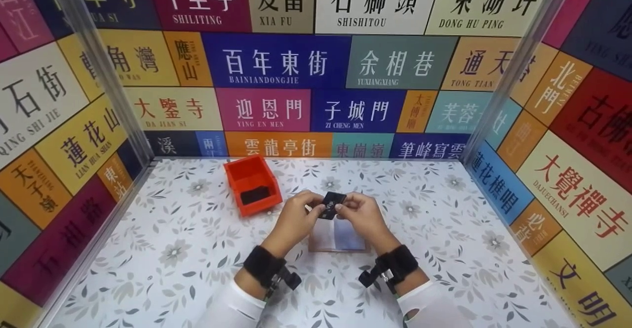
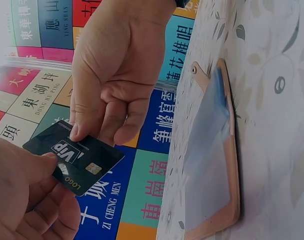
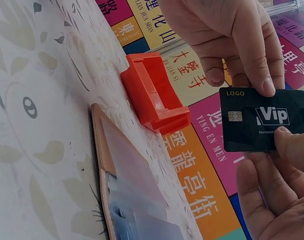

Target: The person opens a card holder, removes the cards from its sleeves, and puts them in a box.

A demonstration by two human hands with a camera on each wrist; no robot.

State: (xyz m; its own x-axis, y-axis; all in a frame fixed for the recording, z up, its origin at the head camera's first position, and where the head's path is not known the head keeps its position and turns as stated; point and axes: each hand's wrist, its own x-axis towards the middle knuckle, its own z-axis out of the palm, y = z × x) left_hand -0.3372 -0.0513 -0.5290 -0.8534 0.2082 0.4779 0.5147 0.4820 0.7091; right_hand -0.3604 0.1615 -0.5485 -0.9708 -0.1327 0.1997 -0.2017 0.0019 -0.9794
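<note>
Both hands hold up a black membership card [image 1: 333, 204] printed with "Vip", "LOGO" and a gold chip. My left hand [image 1: 297, 217] pinches one edge between thumb and fingers, and my right hand [image 1: 366, 219] pinches the opposite edge. In the right wrist view the face of the card [image 3: 252, 132] is plainly readable. Just beneath the hands, a tan-edged card holder [image 1: 338, 236] lies spread on the table. Clear plastic sleeves [image 2: 204, 160] and a small snap tab [image 2: 198, 74] show on it in the left wrist view.
A red plastic bin [image 1: 252, 170] stands left of the hands toward the back wall, with black cards [image 1: 255, 194] inside. The table [image 1: 173, 283] has a leaf-and-flower pattern. Panels with Chinese place names [image 1: 276, 61] enclose it at the back and both sides.
</note>
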